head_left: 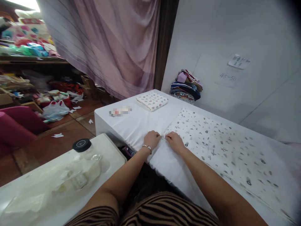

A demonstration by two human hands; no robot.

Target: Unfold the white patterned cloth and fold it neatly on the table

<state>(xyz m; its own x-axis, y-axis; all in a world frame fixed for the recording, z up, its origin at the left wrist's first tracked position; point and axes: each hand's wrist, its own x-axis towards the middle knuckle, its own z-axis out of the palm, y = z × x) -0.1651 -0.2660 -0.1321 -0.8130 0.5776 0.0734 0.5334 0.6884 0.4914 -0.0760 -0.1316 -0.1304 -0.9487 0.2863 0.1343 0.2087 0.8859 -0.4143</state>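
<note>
Lap: a striped garment (164,210), brown and black, fills the bottom edge of the view, nearest the camera.
Forearms: both reach forward from the lap and meet at the near corner of the spread cloth.
Left hand (152,138): curled down on the white table cover, fingers pinched narrow on the corner edge of the printed cloth; a thin bracelet (147,146) sits on the wrist.
Right hand (174,140): closed in the same way on the same corner, just beside the left hand, the knuckles almost touching.
Printed cloth (221,147): pale fabric with small dark motifs, lying flat and spread over the right part of the table, its near left corner held between the two hands (the exact grip under the fingers is hidden).
Table (131,125): draped in white, running from the hands towards the wall.
Folded cloth (152,100): a small square with red and grey dots, lying at the far end of the table, well apart from the hands.
Stack of fabrics (187,86): several coloured folded pieces against the wall at the far corner.
Paper note (239,61): stuck on the wall, writing too small to read.
Side surface (101,150): a white top to the left, bearing what seems to be a clear jar with a black lid (81,145) and crumpled clear plastic.
Curtain (117,40): pinkish, hanging behind the table.
</note>
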